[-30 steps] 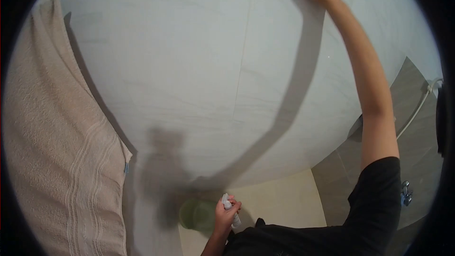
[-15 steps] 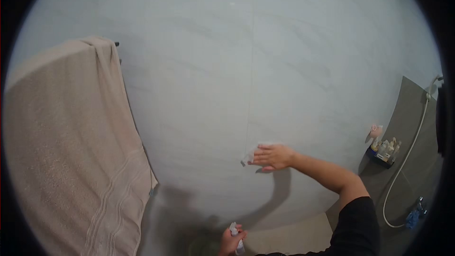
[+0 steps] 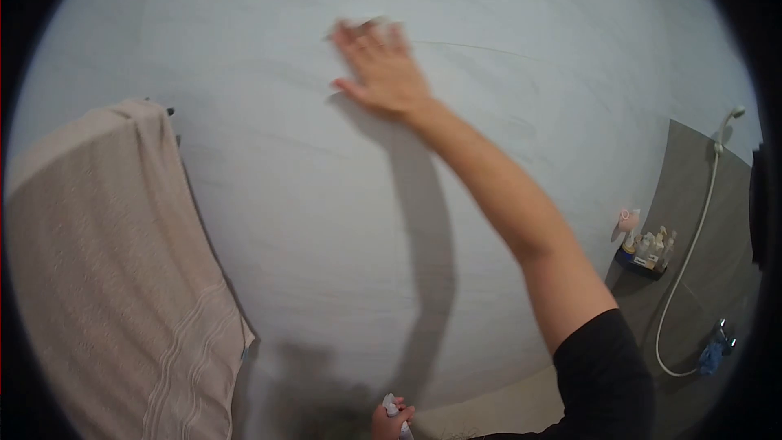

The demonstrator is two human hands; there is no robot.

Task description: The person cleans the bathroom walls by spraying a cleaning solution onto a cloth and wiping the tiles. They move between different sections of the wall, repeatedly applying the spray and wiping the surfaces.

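Observation:
My right hand (image 3: 383, 69) lies spread against the pale marbled wall (image 3: 285, 187), high up and a little left of the middle. Its fingers are apart and slightly blurred; something pale may be under the fingertips, but I cannot make it out. Low in the view, my left hand (image 3: 389, 422) is wrapped round a whitish bottle (image 3: 392, 405) with its top pointing up. The lower part of the bottle is partly hidden by the fingers and the frame's edge.
A beige towel (image 3: 106, 261) hangs from a dark bar at the left. On the right, a corner shelf (image 3: 641, 267) holds several bottles. Beyond it are a shower hose (image 3: 683, 273), a shower head (image 3: 737, 112) and a blue item (image 3: 710, 358) by the tap.
My right hand has moved up and to the left along the wall, with the arm stretched further. My left hand still holds the bottle, slightly lower in view. The view has shifted a little.

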